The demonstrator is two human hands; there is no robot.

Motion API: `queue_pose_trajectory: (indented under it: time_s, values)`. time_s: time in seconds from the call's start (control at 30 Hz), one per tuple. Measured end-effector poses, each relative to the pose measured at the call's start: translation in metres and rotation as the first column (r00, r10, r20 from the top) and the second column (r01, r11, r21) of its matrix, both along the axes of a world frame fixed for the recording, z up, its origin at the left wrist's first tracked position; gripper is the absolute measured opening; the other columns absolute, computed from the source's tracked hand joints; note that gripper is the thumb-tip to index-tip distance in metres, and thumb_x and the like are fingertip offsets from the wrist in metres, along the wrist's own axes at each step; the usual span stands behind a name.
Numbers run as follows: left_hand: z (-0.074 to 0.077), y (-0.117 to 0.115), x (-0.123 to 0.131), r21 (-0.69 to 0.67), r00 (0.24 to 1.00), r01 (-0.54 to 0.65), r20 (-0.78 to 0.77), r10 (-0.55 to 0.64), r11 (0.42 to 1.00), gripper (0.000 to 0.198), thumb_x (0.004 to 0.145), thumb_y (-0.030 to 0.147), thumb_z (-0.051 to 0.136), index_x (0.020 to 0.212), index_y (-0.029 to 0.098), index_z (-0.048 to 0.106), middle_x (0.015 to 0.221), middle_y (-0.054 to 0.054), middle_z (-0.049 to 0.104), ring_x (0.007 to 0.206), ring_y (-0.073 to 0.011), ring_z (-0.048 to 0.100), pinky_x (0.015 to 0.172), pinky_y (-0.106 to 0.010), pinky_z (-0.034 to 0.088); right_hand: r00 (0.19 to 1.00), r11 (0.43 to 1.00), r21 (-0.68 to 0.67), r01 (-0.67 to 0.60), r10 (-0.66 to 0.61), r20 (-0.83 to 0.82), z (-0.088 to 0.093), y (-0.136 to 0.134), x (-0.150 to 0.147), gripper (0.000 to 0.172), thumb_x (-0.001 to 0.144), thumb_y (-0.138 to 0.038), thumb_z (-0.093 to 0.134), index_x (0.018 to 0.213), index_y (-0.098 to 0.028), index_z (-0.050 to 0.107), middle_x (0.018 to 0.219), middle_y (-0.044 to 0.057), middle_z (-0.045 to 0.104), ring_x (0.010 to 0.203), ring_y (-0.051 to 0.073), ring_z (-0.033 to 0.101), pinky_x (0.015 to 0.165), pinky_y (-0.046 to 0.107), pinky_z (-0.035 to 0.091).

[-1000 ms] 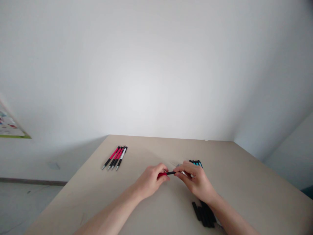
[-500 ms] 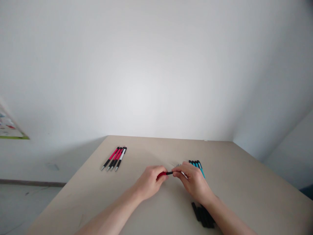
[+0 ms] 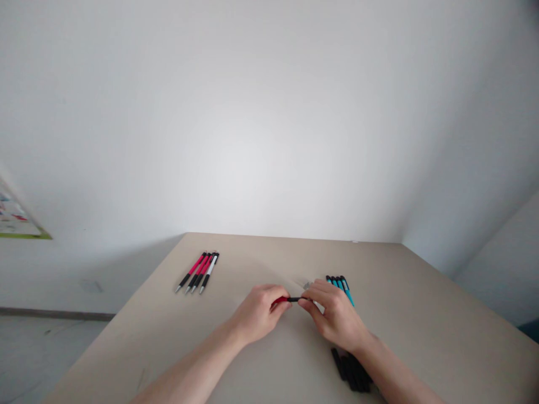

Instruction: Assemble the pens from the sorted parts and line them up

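Note:
Both my hands meet over the middle of the beige table (image 3: pixel 421 314), holding one red and black pen (image 3: pixel 288 300) between them. My left hand (image 3: pixel 259 311) is closed round its red barrel. My right hand (image 3: pixel 334 314) pinches the black end. Only a short stretch of the pen shows between the fingers. Just behind my right hand lie several teal pens (image 3: pixel 342 284) side by side. Under my right wrist lies a bunch of black pen parts (image 3: pixel 351 370).
A neat row of several finished pens (image 3: pixel 199 271), red and one white, lies at the table's far left. A white wall rises behind the table. A poster (image 3: pixel 14 219) hangs on the wall at the far left, and the floor shows below it.
My right hand has shifted slightly toward me and turned a little on the pen's black end. The left hand has barely moved.

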State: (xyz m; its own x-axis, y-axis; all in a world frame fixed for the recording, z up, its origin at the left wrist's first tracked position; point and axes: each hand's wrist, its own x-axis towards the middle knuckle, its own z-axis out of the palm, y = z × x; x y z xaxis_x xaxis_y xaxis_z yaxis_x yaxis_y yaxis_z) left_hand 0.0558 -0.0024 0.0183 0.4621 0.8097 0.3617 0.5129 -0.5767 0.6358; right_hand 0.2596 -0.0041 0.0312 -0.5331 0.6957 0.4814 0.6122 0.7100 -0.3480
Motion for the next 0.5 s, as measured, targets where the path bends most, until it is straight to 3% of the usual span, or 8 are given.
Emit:
queue_pose_trajectory:
  time_s: [0.1, 0.27, 0.4, 0.5]
  values:
    - [-0.0016, 0.0009, 0.0000, 0.006, 1.000, 0.000, 0.006, 0.000, 1.000, 0.012, 0.087, 0.020, 0.054, 0.078, 0.018, 0.062, 0.071, 0.000, 0.061, 0.065, -0.0120, 0.053, 0.061, -0.020, 0.036, 1.000, 1.000, -0.003, 0.000, 0.000, -0.016, -0.0017, 0.0013, -0.0006, 0.023, 0.095, -0.028, 0.044, 0.084, -0.019, 0.062, 0.073, 0.006, 0.062, 0.070, 0.018, 0.054, 0.063, 0.029, 0.038]
    - [-0.0045, 0.0029, 0.0001, 0.004, 1.000, -0.012, 0.009, 0.012, 1.000, 0.010, 0.086, 0.019, 0.056, 0.078, 0.019, 0.061, 0.072, 0.000, 0.062, 0.067, -0.0126, 0.054, 0.062, -0.020, 0.037, 0.997, 0.999, 0.002, 0.047, -0.047, 0.054, -0.0043, 0.0024, -0.0023, 0.035, 0.097, -0.030, 0.040, 0.067, -0.019, 0.055, 0.061, 0.003, 0.055, 0.062, 0.016, 0.050, 0.058, 0.028, 0.033]
    - [-0.0043, 0.0028, -0.0008, 0.004, 1.000, -0.008, -0.004, 0.008, 1.000, 0.008, 0.086, 0.019, 0.056, 0.079, 0.019, 0.061, 0.072, 0.001, 0.062, 0.066, -0.0124, 0.054, 0.061, -0.020, 0.037, 0.997, 0.999, -0.032, 0.019, -0.016, 0.073, -0.0045, 0.0026, -0.0024, 0.028, 0.096, -0.030, 0.041, 0.077, -0.018, 0.058, 0.069, 0.005, 0.059, 0.068, 0.017, 0.052, 0.060, 0.028, 0.033]
    - [-0.0043, 0.0027, -0.0012, 0.023, 1.000, -0.003, -0.008, 0.003, 1.000, 0.008, 0.085, 0.018, 0.057, 0.078, 0.019, 0.060, 0.072, 0.001, 0.062, 0.066, -0.0124, 0.054, 0.062, -0.020, 0.037, 0.994, 0.999, -0.039, 0.017, -0.012, 0.108, -0.0058, 0.0033, -0.0014, 0.036, 0.097, -0.030, 0.037, 0.067, -0.018, 0.054, 0.062, 0.003, 0.054, 0.064, 0.017, 0.049, 0.059, 0.028, 0.031]
